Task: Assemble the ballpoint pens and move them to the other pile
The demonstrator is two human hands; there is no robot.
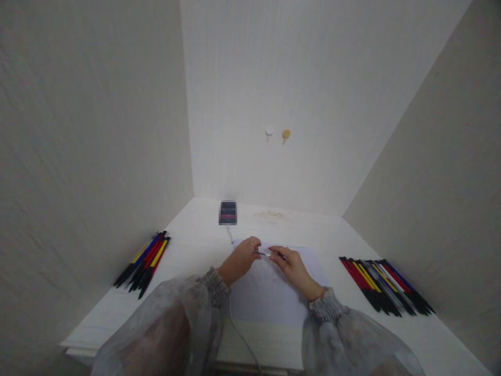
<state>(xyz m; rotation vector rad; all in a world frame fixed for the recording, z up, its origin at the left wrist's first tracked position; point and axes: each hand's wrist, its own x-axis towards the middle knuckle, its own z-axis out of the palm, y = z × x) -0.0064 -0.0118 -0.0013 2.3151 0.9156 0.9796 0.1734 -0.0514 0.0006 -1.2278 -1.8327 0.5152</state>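
Observation:
Over a white sheet of paper [270,297], my two hands meet around a slim pen [264,254]. My left hand [242,258] pinches its left end, with a ring on one finger. My right hand [291,265] closes on the other end, where a dark part pokes out by the fingers. A short clear or silvery length shows between the hands. Fingers hide the rest, so I cannot tell whether it is one piece or two.
Red, yellow, blue and black pens [146,261] lie piled by the left wall. Another row of pens [385,284] lies along the right wall. A blurred dark box [228,212] stands at the back, and a pale cable [238,331] runs toward me. Two hooks [286,134] are on the back wall.

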